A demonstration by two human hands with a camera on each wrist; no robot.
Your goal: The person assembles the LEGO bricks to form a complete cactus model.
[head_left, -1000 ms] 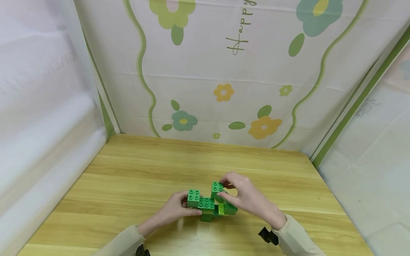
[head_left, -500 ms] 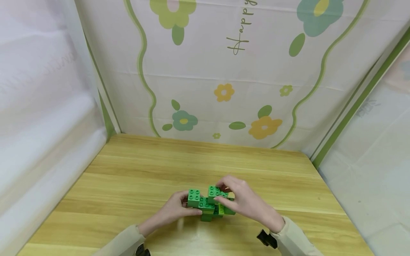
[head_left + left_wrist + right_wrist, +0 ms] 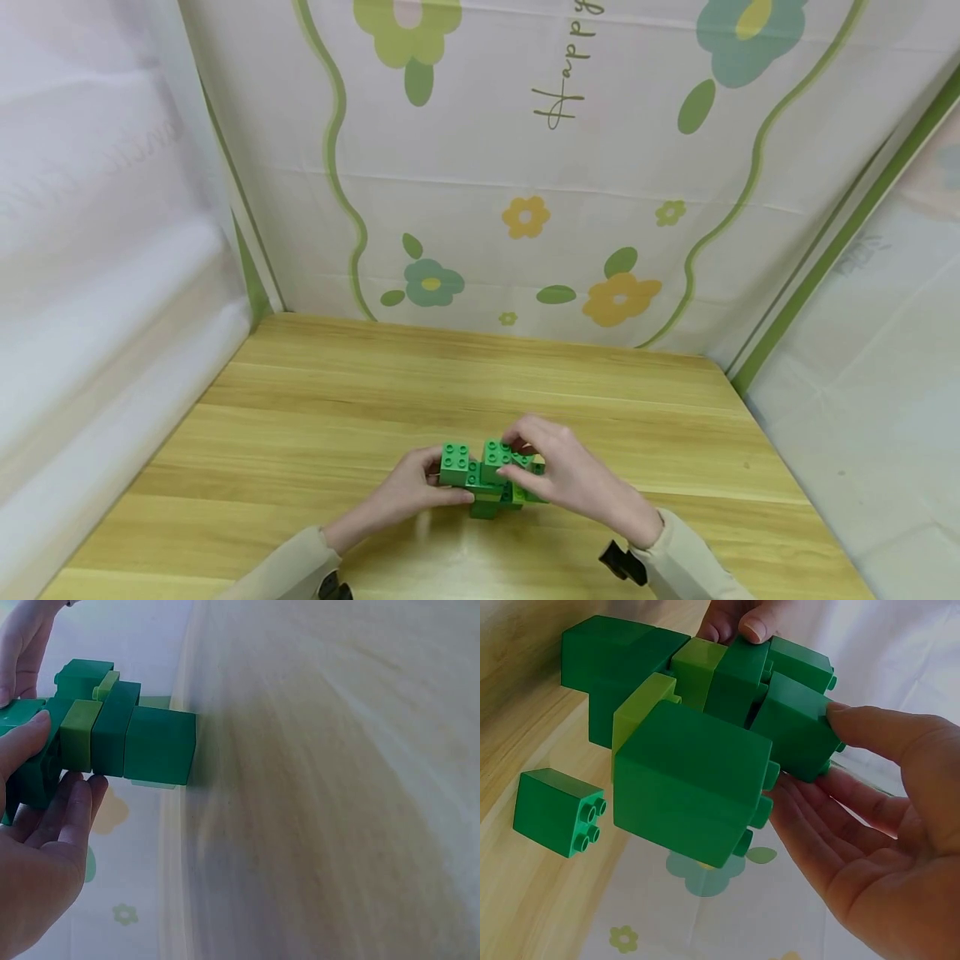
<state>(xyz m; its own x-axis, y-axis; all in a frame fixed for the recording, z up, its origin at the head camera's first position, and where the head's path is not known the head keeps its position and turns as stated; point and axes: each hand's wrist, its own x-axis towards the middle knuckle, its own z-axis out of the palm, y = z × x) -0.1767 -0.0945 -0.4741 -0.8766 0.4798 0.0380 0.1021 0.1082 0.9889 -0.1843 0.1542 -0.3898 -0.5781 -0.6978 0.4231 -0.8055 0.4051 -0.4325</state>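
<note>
My left hand [image 3: 411,487] grips the left side of a toy-brick build [image 3: 485,506] made of green and lime pieces, thumb on the near face and fingers behind, as the left wrist view also shows. A square four-stud green brick [image 3: 454,460] sits on its left end. With thumb and fingers my right hand [image 3: 573,471] pinches another green brick [image 3: 795,724] at the build's top. In the right wrist view that brick is slightly tilted against a dark green brick [image 3: 735,679]; whether its studs are engaged I cannot tell. A large green brick [image 3: 690,780] and a lime piece [image 3: 637,724] jut toward that camera.
A loose green brick [image 3: 547,814] lies apart from the build on the wooden table [image 3: 337,400]. A white flowered cloth [image 3: 480,150] hangs behind the table, with pale cloth walls [image 3: 112,250] on both sides.
My right hand has brought its pinched brick left and down, from above the build's right part onto its top beside the left-end brick. My left hand keeps its grip, nearly still.
</note>
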